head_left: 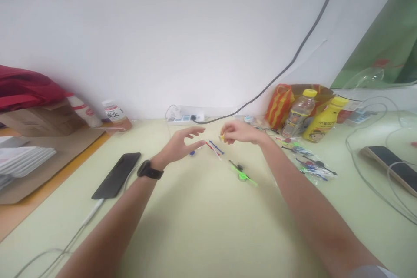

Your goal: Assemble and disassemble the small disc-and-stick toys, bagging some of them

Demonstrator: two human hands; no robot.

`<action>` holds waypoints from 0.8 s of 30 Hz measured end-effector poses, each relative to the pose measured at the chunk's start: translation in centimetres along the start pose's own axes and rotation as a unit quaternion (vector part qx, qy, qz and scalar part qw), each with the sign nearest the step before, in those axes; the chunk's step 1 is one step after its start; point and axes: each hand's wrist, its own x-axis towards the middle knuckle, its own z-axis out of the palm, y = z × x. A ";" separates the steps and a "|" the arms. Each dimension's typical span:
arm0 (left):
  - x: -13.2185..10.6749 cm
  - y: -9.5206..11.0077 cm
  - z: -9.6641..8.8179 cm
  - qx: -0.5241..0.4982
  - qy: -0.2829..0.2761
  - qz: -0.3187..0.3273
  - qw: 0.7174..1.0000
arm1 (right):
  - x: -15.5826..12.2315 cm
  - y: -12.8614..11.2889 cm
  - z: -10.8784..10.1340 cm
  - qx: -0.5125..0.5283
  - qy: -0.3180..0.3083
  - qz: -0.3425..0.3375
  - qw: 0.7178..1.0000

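My left hand (182, 143), with a dark watch on its wrist, hovers over the pale green table (202, 226) with fingers spread and nothing in it. Just below its fingertips lie a small blue piece (192, 153) and thin red and blue sticks (215, 147). My right hand (239, 132) is raised a little to the right, its fingertips pinched on a small yellow piece (222, 137). A green and black toy part (243, 174) lies on the table in front of my right forearm.
A black phone (116, 175) with a white cable lies at the left, another phone (391, 165) at the right. Two bottles (298, 115) and an orange bag (278, 104) stand at the back right beside bagged small parts (309, 165). A power strip (184, 117) sits at the wall.
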 end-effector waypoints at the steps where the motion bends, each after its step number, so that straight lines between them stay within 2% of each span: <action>1: 0.1 0.8 0.3 -0.023 -0.001 0.009 1.000 | 0.4 -0.3 1.0 0.025 -0.003 -0.020 0.999; 5: 0.4 2.4 1.6 -0.086 0.018 0.055 0.995 | 1.3 -1.2 4.2 0.087 -0.001 -0.078 0.993; 7: 0.4 2.1 2.0 -0.092 0.036 0.060 0.993 | 1.4 -1.3 5.1 0.085 0.012 -0.078 0.993; 10: 0.3 1.2 2.1 -0.080 0.039 0.034 0.995 | 1.7 -0.7 5.3 0.035 0.021 -0.059 0.997; 13: 0.0 0.4 2.2 -0.053 0.016 0.012 0.998 | 2.3 0.8 4.7 -0.103 0.056 -0.025 0.993; 16: -0.4 0.0 2.7 -0.012 -0.026 0.016 0.999 | 3.0 2.8 4.3 -0.228 0.096 0.009 0.969; 20: -0.6 -0.3 3.3 0.027 -0.070 0.044 0.996 | 3.2 4.3 4.9 -0.250 0.075 0.018 0.965; 24: -0.7 -1.0 3.1 0.059 -0.093 0.050 0.993 | 3.1 4.1 6.4 -0.266 0.077 0.005 0.961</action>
